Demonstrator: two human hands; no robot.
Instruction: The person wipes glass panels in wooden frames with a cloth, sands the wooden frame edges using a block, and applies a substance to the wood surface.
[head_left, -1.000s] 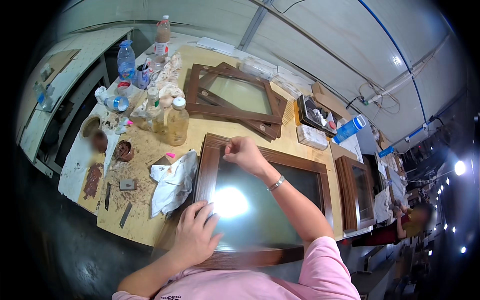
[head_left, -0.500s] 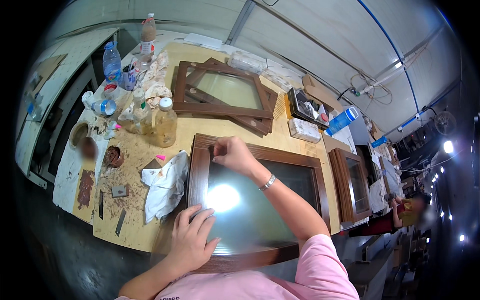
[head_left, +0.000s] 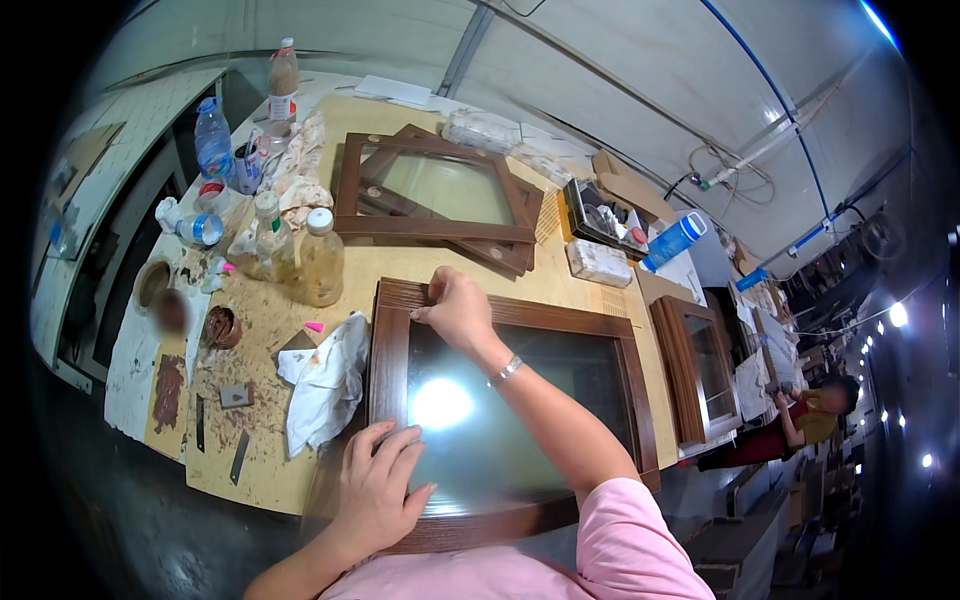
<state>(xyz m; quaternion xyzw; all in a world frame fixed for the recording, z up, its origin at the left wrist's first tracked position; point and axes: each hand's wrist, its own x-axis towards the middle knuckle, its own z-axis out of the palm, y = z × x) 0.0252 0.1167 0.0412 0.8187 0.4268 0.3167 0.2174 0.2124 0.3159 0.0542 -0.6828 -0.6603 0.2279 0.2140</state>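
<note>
A dark brown wooden door frame with a glass panel (head_left: 560,410) lies in front of me, its long side running left to right. My right hand (head_left: 458,312) is at its far left corner, fingers pinched close to the wood; anything between the fingertips is hidden or too small to name. My left hand (head_left: 378,490) lies with fingers stretched out over the left rail and the edge of the glass, holding nothing. A bright reflection shines on the glass beside it. Just left of the frame sits a crumpled white cloth (head_left: 325,385).
Two stacked brown frames (head_left: 440,235) lie at the back. Left stand a bottle of yellowish liquid (head_left: 320,262), an open brown-stained can (head_left: 221,327) and a scraper blade (head_left: 240,457). Further frames (head_left: 690,370) and a blue bottle (head_left: 672,242) are right. Another person (head_left: 805,425) stands far right.
The whole view has shifted slightly. My right hand has moved a little closer to the frame's far left corner, fingers still pinched. My left hand stays on the left rail.
</note>
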